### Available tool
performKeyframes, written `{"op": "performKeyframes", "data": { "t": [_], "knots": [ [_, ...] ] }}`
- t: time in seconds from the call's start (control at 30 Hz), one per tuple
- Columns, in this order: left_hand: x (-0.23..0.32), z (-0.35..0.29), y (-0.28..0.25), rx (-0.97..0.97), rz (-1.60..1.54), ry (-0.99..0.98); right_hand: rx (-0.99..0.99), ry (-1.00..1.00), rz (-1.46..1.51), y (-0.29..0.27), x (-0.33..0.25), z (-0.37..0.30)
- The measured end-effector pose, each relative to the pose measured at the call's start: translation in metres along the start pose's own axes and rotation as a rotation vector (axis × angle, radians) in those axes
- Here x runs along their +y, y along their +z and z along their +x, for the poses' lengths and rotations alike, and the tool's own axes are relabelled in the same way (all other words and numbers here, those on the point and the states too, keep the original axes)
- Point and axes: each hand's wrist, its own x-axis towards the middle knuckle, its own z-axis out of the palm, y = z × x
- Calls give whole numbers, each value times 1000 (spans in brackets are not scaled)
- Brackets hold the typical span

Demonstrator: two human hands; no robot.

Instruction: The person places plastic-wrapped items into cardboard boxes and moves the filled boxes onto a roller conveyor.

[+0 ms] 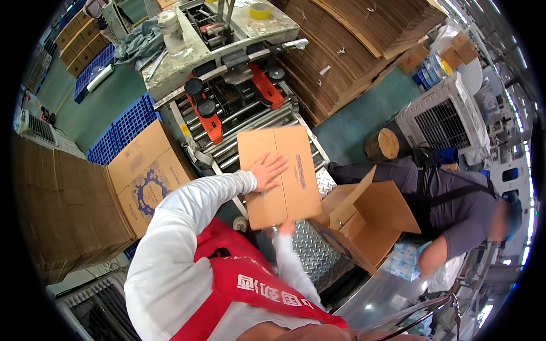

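Note:
A closed cardboard box (282,196) lies in front of me at the end of a roller conveyor (227,161), its top flaps meeting at a seam. My left hand (268,171) rests flat on top of it, fingers spread. At the near edge of the box is my right hand (287,226), with a finger or thumb over the edge and its other fingers hidden. Beyond the box, the taping machine (236,94) has orange side guides and black rollers. To the right, an open cardboard box (378,216) stands tilted with its flaps up.
A co-worker (455,199) leans in at the right, a hand near blue-and-white packs (405,261). Flattened cartons (341,51) are stacked beyond the conveyor, and more cardboard (68,199) stands at left. A diamond-plate surface (318,250) lies beside my right arm.

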Motion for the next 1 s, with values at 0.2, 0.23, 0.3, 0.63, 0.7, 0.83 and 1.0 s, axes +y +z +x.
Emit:
{"op": "performKeyframes", "data": {
  "t": [0.2,0.23,0.3,0.63,0.7,0.83,1.0],
  "knots": [
    [-107,27,1,141,93,-351,-39,-444,-786,214,-159,34],
    [-118,33,-5,168,96,-368,-49,-464,-781,233,-167,50],
    [-143,41,-12,199,78,-396,-20,-466,-843,252,-164,70],
    [-143,-72,-12,563,-92,-472,-361,30,-429,252,-144,67],
    [-121,-155,53,476,-246,-692,-478,-282,-534,129,-69,47],
    [-122,-321,186,-146,-135,-1079,-323,420,-1069,-146,-4,-61],
    [-192,-371,277,633,-1424,-1358,-326,670,-1470,-241,1,-189]
  ]
}}
